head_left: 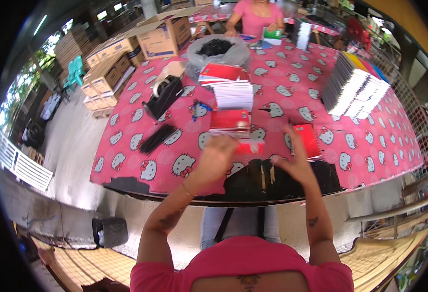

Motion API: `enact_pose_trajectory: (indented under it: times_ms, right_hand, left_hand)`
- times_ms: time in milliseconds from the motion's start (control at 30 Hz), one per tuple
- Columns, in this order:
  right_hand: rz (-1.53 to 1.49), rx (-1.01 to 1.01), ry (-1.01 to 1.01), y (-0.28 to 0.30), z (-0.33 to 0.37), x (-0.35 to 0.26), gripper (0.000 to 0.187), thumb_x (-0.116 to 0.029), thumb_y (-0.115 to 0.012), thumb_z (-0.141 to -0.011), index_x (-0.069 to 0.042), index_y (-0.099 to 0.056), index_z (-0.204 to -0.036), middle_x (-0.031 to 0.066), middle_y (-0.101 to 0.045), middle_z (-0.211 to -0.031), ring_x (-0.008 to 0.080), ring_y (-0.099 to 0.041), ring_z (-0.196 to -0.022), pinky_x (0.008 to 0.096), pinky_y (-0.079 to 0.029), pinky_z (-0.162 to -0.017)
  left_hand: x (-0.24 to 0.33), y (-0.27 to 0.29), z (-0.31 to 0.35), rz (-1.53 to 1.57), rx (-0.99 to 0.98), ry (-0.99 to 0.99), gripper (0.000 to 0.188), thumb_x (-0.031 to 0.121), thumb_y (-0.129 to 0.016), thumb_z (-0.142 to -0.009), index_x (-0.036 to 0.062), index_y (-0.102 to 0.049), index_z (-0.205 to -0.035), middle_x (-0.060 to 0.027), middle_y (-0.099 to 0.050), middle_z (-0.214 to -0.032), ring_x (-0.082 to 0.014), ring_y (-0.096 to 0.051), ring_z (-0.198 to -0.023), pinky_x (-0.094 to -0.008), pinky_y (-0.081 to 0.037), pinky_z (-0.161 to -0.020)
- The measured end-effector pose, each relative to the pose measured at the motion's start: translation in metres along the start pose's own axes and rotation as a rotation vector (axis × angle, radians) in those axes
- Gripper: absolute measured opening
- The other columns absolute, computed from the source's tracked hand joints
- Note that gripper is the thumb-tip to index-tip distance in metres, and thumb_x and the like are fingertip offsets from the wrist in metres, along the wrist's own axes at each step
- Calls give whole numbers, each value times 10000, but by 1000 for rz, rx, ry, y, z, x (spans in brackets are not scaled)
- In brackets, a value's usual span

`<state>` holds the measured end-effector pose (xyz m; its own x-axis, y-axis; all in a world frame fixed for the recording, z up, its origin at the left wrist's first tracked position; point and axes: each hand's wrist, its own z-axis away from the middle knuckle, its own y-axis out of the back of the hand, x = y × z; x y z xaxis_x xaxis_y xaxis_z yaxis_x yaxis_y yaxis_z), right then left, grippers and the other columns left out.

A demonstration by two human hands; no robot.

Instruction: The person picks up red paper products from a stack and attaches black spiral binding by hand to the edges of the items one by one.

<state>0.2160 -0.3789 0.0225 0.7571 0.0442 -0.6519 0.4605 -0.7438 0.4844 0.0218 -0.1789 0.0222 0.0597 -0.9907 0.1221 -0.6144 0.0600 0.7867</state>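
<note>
My left hand (218, 155) is smeared by motion, its fingers closed at one end of a thin red notebook (251, 147) that is also blurred. Close to the table's front edge, my right hand (296, 163) is open, thumb spread from the fingers. Just beyond its fingertips lies a red spiral notebook (308, 139); touching or apart, I cannot tell. A short pile of red notebooks (230, 119) sits ahead of my left hand. Behind it stands a taller stack of notebooks (234, 95) with white page edges and red covers on top.
At left lie a black tape dispenser (164, 99), blue pens (195, 110) and a bundle of black binding strips (159, 138). Large notebook stacks (352, 92) stand right. Beyond a plastic-lined bin (218, 51), another person (260, 19) handles a green notebook (272, 34). Cartons (163, 38) stand far left.
</note>
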Motion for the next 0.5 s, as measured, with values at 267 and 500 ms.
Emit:
enact_pose_trajectory:
  times_ms: [267, 500]
  right_hand:
    - [-191, -169, -211, -72, 49, -8, 393, -99, -792, -798, -30, -645, -1156, 116, -705, -950, 197, -684, -827, 293, -528, -764]
    - [-565, -170, -481, -87, 54, 6, 291, -46, -770, -819, -11, -682, -1094, 53, -699, -975, 113, -638, -883, 263, -509, -814]
  left_hand:
    - [-125, 23, 58, -344, 134, 416, 250, 192, -681, -853, 1, -666, -1014, -167, -659, -976, -344, -627, -964, -448, -520, -767]
    - [-151, 8, 92, -526, 54, 407, 148, 146, -645, -869, 34, -634, -966, -122, -597, -954, -309, -593, -877, -415, -530, -772]
